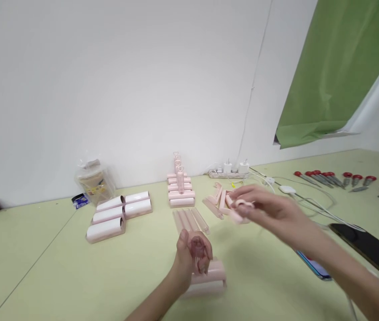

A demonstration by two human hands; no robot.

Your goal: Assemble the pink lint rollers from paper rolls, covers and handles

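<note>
My left hand (pixel 189 258) is closed around a pink lint roller (pixel 206 276), gripping its translucent pink handle end while the roller body lies on the pale green table (pixel 76 267). My right hand (pixel 269 211) reaches out over a small heap of loose pink plastic parts (pixel 219 200), its fingers pinched on a pink piece (pixel 241 209); the hand is blurred by motion. Several pink rods (pixel 191 219) lie side by side just beyond my left hand.
White-and-pink rollers (pixel 119 211) lie at left, a stack of pink parts (pixel 180 189) stands by the wall. A plastic bag (pixel 94 180), a power strip (pixel 229 171) with cables, red-handled tools (pixel 330 178), a phone (pixel 313 265) and a dark tablet (pixel 370 249) are around.
</note>
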